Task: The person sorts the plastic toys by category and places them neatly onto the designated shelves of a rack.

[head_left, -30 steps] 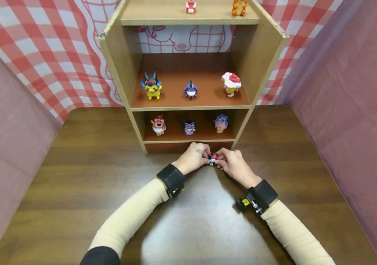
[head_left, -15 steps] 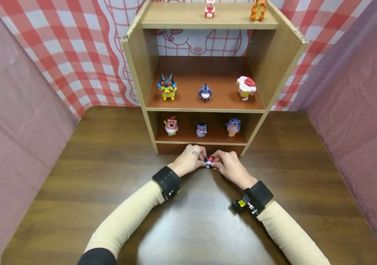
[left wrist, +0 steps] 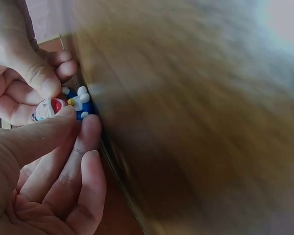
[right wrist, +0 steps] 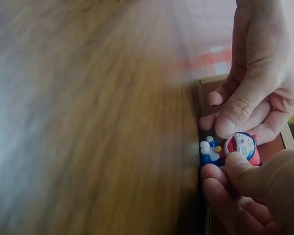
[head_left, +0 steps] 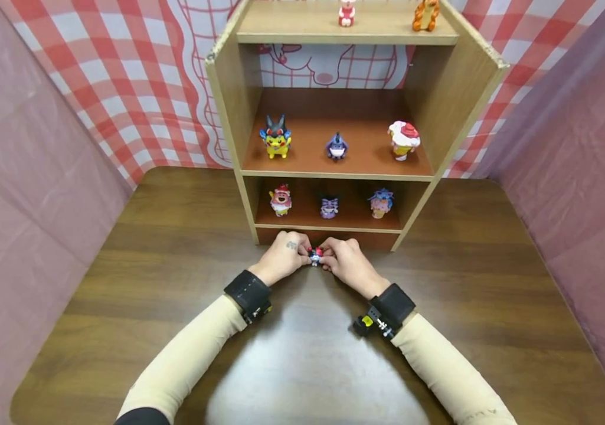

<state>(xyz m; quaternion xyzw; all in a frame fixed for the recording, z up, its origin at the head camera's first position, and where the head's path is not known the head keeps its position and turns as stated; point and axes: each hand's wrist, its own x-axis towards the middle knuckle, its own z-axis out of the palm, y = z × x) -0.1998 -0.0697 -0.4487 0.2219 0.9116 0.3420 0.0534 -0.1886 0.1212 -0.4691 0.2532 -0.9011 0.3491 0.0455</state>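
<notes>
A small Doraemon figurine [head_left: 316,255], blue and white with a red back to its head, is at the front of the shelf unit's base, on or close over the table. My left hand [head_left: 283,257] pinches it from the left between thumb and fingers. From the other side, my right hand [head_left: 352,265] pinches it too. The right wrist view shows the figurine's whiskered face and open red mouth [right wrist: 231,144] between both thumbs. In the left wrist view, its white feet and blue body [left wrist: 81,104] show past the fingertips, which cover part of its sides.
A wooden shelf unit [head_left: 334,172] stands behind my hands. Its lower shelf holds a pink bear [head_left: 281,200], a purple figure [head_left: 329,208] and a blue-and-pink figure [head_left: 381,203]. A Pikachu [head_left: 277,140], an Eeyore [head_left: 337,146] and a white-topped figure [head_left: 404,140] stand above.
Both hands have moved left along the shelf unit's base, carrying the figurine from right of its middle to slightly left of it. Their pinching grip stays. The head view has shifted as well.
</notes>
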